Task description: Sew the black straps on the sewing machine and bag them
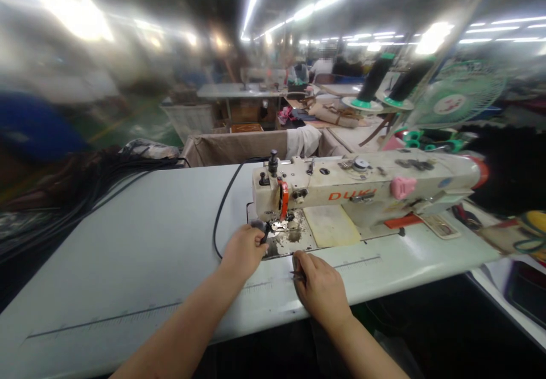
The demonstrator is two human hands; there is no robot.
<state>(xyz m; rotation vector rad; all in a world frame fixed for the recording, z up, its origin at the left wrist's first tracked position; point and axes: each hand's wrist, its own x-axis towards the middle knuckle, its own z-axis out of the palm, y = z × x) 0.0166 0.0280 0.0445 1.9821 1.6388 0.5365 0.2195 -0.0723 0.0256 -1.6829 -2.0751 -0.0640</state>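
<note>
My left hand point(244, 249) is closed with finger and thumb pinching the end of a black cord point(264, 234), just left of the needle area of a white sewing machine point(311, 188). Behind that hand the black cord point(218, 214) loops over the tabletop and runs back past the machine head. My right hand point(322, 288) is curled closed near the table's front edge, below the metal needle plate point(294, 242). From its fingers sticks a small dark pointed tool point(297, 275), mostly hidden in the palm. A yellow pad point(331, 226) lies under the machine arm.
The pale tabletop point(128, 242) carries a printed ruler point(145, 312). A heap of black cords point(94, 191) hangs over its left side. Behind it stands a cloth-lined bin point(239, 147). Thread cones point(377, 80) and a green fan point(458, 97) are at right. A person point(322, 66) sits far back.
</note>
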